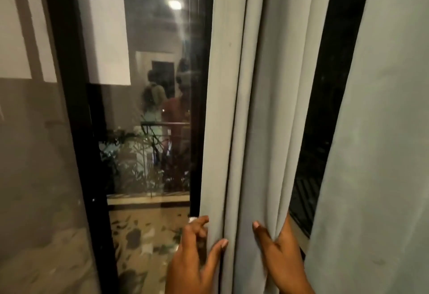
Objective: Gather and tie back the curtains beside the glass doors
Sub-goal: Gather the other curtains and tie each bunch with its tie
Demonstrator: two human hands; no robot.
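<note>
Grey curtain (pixel 243 108) gathered beside the glass door (pixel 148 108).
Its folds are gripped by the left hand (pixel 195 261) and right hand (pixel 283 259).

**Dim indoor light, glare on the glass**

The scene is dim and soft overall. A bright lamp reflection (pixel 175 4) flares on the glass door (pixel 151 108), streaks trailing below it; reflected figures beneath it are hazy. Right of the glass, the grey curtain (pixel 250 108) is evenly lit, its folds shadowed. Straight edges bow toward the frame borders.
</note>
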